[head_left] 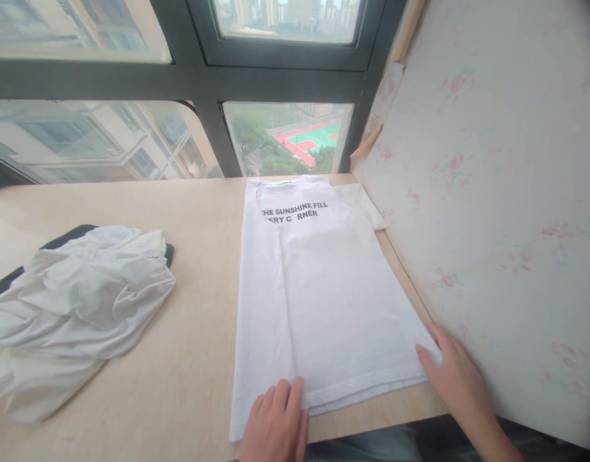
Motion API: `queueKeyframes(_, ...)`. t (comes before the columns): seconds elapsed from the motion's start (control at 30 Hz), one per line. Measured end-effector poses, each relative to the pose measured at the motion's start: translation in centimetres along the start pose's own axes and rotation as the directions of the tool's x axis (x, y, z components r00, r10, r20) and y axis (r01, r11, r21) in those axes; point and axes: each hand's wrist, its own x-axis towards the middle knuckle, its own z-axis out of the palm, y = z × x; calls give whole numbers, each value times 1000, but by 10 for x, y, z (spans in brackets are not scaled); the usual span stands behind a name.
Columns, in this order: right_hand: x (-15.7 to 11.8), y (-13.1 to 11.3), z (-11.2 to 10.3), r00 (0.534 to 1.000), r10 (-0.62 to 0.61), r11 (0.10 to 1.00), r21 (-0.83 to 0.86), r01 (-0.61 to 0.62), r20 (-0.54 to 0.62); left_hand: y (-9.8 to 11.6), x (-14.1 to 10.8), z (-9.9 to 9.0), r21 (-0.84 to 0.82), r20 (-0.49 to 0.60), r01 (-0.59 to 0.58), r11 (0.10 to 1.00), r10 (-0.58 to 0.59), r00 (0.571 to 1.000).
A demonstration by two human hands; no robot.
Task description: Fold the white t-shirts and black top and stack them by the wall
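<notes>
A white T-shirt lies on the wooden surface, its neckline toward the window and its hem toward me. Dark lettering crosses the chest, and the left side is folded inward over part of the words. A sleeve sticks out at the right. My left hand rests on the folded strip near the hem, fingers laid on the cloth. At the right hem corner, my right hand grips the shirt's edge between thumb and fingers.
A crumpled white garment lies at the left, with dark cloth showing beneath it. Windows with a dark frame stand behind the wooden surface. A floral-papered wall borders the right side.
</notes>
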Motion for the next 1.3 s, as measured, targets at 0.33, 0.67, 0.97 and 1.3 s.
queueKeyframes(0.33, -7, -2, -6, 990, 56, 998, -27, -52, 132, 3, 8, -18, -92, -137, 22, 996, -34, 990)
queueKeyframes(0.67, -10, 2, -12, 994, 66, 995, 73, -72, 90, 9, 10, -11, -141, 20, -24, 990, 27, 999)
queueKeyframes(0.97, -16, -36, -36, 979, -182, 922, 330, 203, -95, 63, 78, -33, -848, 313, 291, 443, -23, 949)
queueKeyframes(1.3, 48, -79, -65, 748, -525, 796, 546, 262, 406, 91, 168, 16, -830, 401, 431, 354, -158, 902)
